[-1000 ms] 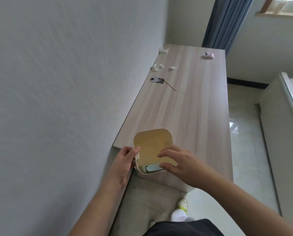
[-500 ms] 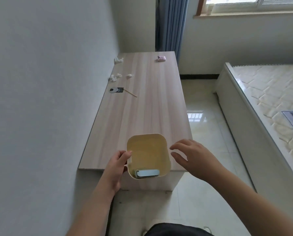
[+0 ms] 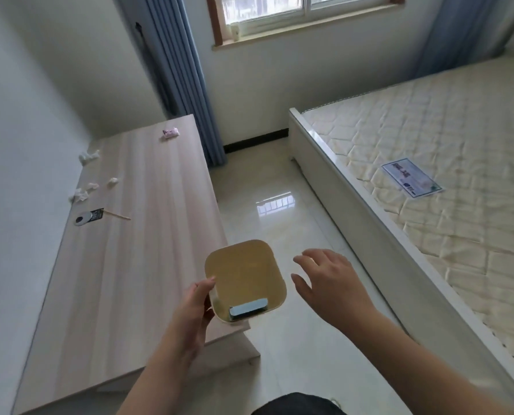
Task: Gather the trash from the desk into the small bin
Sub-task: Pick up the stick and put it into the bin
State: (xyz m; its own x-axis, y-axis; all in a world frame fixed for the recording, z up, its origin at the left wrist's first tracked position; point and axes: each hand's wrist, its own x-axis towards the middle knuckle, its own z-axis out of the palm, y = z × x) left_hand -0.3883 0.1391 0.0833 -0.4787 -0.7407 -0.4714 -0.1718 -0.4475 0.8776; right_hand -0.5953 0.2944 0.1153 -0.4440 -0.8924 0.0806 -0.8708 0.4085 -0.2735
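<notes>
A: Where is the small bin (image 3: 245,281)?

B: At the near right corner of the wooden surface (image 3: 136,250), its far side over the edge and above the floor (image 3: 282,211). The left hand (image 3: 194,313) grips its near left wall, thumb at the rim and fingers wrapped round the outside. Inside it a grey-blue flat piece (image 3: 247,308) lies against the near wall.

A: And the right hand (image 3: 329,283)?

B: It hangs at 3 o'clock of the bin, just beside it and not touching, fingers spread and loosely curled, holding nothing.

A: The trash?

B: All at 10 to 11 o'clock from the bin, well apart from it. A thin wooden stick (image 3: 117,215) lies next to a dark card with a silver disc (image 3: 88,217), near the wall side. Beyond them sit three small crumpled white scraps (image 3: 85,190), then a larger white wad (image 3: 88,156) close to the wall. A pink wrapper (image 3: 170,133) lies at the far end, toward the blue curtain (image 3: 184,85).

A: Anything at 2 o'clock?

B: A bare quilted mattress (image 3: 444,181) on a bed, with a printed label (image 3: 411,177) on it.
</notes>
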